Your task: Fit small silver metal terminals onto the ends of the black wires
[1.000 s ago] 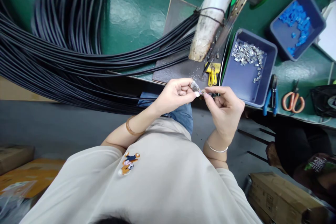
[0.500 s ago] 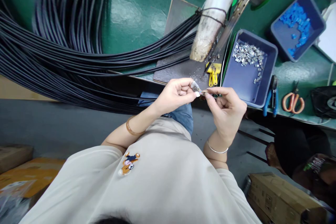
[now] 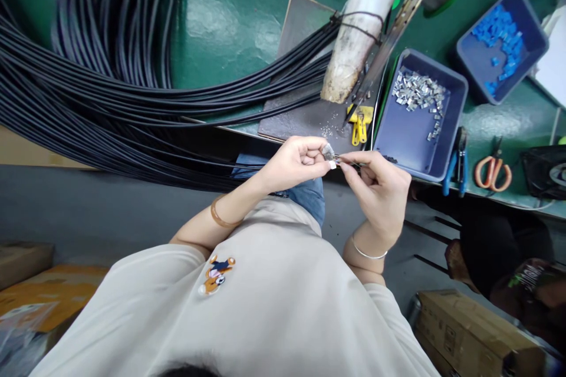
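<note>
Left hand: your left hand (image 3: 297, 160) is pinched narrow, thumb and forefinger closed on a wire end (image 3: 338, 159); a grey wrap covers the forefinger's tip.
Right hand: your right hand (image 3: 379, 188) meets it from the other side, thumb and forefinger pinching the same piece, the remaining fingers curled in.
Wire end: between your two sets of fingertips, in front of the table (image 3: 225, 23) edge; it is tiny here and mostly covered, so it may be the stripped tip of a cable.
Black cables: the long black cables (image 3: 212, 107) sweep in from your left and run onto a grey board (image 3: 300, 122).
Yellow tool: just beyond your fingertips, a yellow tool (image 3: 361, 121) lies on that board, near the end of a wrapped post (image 3: 356, 41).
Bins: near your right hand, a blue-grey bin (image 3: 398, 141) holds small metal pieces (image 3: 415, 91); a second bin (image 3: 477, 70), farther right, holds blue pieces (image 3: 504, 35).
Hand tools: blue-handled pliers (image 3: 463, 171) lie beside the nearer bin, with orange-handled scissors (image 3: 492, 171) to their right.
</note>
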Available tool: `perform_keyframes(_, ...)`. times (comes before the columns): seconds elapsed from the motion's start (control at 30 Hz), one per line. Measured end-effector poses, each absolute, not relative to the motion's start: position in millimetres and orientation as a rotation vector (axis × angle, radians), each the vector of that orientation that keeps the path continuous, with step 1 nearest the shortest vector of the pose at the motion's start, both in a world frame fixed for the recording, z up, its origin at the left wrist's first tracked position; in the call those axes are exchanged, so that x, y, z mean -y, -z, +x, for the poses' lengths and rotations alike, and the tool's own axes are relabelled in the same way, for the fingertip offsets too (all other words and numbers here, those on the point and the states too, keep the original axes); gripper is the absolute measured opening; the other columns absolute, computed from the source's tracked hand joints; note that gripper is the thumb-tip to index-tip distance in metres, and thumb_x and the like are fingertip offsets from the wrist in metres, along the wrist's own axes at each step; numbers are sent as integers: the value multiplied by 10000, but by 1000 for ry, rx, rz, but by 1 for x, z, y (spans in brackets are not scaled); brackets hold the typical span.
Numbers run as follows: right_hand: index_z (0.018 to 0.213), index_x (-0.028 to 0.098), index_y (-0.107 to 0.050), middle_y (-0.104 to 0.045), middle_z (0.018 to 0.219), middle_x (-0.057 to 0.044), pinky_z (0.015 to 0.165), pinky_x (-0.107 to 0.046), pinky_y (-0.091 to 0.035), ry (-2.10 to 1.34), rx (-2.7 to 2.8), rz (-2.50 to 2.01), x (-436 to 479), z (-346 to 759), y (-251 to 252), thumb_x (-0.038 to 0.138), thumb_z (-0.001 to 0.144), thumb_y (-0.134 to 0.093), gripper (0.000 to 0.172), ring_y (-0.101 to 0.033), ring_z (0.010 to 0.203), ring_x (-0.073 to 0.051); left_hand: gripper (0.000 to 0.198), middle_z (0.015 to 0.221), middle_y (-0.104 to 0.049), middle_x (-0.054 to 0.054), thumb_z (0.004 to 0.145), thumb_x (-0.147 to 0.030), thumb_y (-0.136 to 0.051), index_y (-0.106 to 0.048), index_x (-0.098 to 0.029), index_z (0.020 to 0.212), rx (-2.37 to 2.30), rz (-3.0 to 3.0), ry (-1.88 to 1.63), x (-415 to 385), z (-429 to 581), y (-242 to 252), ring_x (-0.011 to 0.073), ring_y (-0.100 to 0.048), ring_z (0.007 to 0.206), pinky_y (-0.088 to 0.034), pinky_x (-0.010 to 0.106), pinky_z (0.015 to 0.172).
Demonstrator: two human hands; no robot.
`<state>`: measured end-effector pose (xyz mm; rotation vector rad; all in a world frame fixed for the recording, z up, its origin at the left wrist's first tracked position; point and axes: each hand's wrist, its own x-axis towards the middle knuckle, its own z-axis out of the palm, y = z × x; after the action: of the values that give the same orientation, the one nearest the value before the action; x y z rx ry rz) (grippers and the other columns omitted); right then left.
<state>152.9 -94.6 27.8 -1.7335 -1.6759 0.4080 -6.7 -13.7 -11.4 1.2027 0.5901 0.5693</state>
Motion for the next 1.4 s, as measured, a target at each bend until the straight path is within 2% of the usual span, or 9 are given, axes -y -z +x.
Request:
perform_keyframes(0.17,1007,268,-723,-732,846,14,566,-259,-451,-366,1630,-1722,98,153,-31,277,889,-630,150,-488,517,-70,195,570,-458,-48,793,-249,-665,-535,-136,704,-573,1211,-550,12,-9,12,28,-408,494,-318,151,473)
perform_keyframes(0.3,948,294,-705,-600,611,32,444,-292,-382,-99,1330,-1605,112,160,-39,389,862,-642,142,-543,466,-134,177,656,-613,5,807,-294,-706,-668,-123,778,-575,1407,-687,15,-10,9,62,-510,574,-408,173,553)
perform_keyframes(0.43,1039,310,-615,-620,713,12,457,-316,-398,11,1180,-1738,122,192,-49,384,868,-622,186,-578,474,-149,134,763,-738,62,847,-261,-674,-737,-153,799,-426,1679,-814,24,-8,-1,103,-611,650,-459,204,645)
perform_keyframes(0.5,1053,266,-601,-676,704,0,503,-316,-438,-106,1225,-1967,121,217,-49,362,875,-617,204,-599,497,-157,165,675,-711,45,856,-274,-669,-722,-150,761,-275,1611,-673,26,-7,-4,80,-562,553,-428,189,570)
perform_keyframes(0.6,852,216,-618,-682,697,5,695,-332,-512,16,1293,-2265,108,257,-39,299,837,-633,86,-649,617,-161,221,523,-612,4,867,-333,-664,-681,-143,755,-295,1264,-480,23,-9,2,39,-405,409,-293,170,419)
perform_keyframes(0.77,760,207,-623,-642,693,-17,785,-393,-501,175,1287,-2433,74,297,-18,227,774,-661,45,-591,657,-181,271,467,-526,-41,751,-368,-775,-604,-167,813,-526,745,-651,10,-15,17,6,-232,343,-88,167,351)
perform_keyframes(0.87,702,208,-599,-620,668,-9,790,-388,-488,84,1328,-2458,60,301,-16,195,749,-675,90,-565,647,-170,325,480,-525,-47,688,-340,-818,-598,-167,853,-569,686,-675,8,-16,17,7,-257,347,-88,164,355)
perform_keyframes(1.03,666,208,-537,-611,709,-21,790,-366,-445,77,1453,-2524,51,294,-21,135,729,-616,125,-531,683,-162,276,510,-543,-36,718,-317,-796,-613,-150,839,-590,710,-706,9,-14,14,1,-267,372,-94,158,369)
perform_keyframes(1.4,780,221,-500,-646,845,-63,763,-382,-456,288,1537,-2573,53,284,-8,165,780,-492,57,-615,812,-239,186,542,-546,-26,783,-293,-756,-653,-151,843,-570,808,-734,11,-7,15,15,-285,419,-108,177,387)
